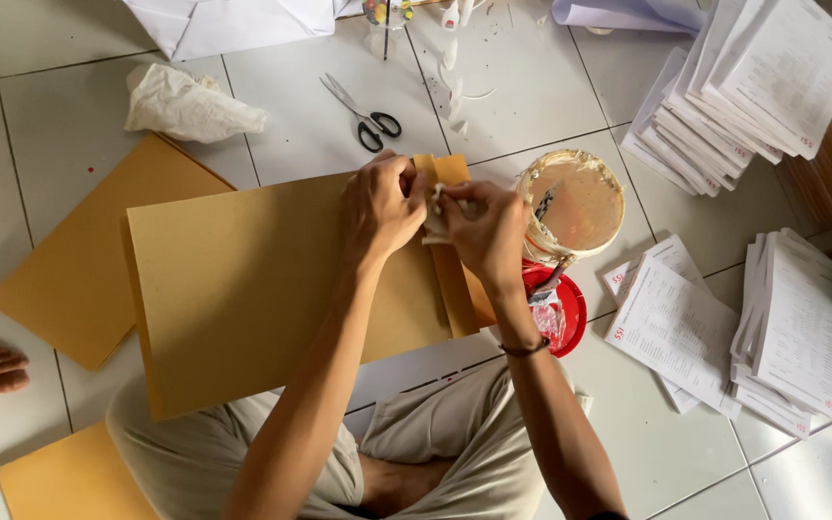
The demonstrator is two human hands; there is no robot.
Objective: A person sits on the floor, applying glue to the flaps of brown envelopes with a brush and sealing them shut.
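brown card sheet (243, 279), light, stiff yet creasable, pinched at its folded edge by left hand (382, 207) and right hand (483, 231), both closed.

Informal floor workspace, apparently a home or small bindery: white tiled floor (69, 106) serving as workbench. Stacks of printed sheets (743, 87) right of the hands, brown card covers (233, 289) beneath and left of them, open glue tub (575, 202) just right, scissors (363, 114) beyond. Worker seated barefoot, cross-legged.
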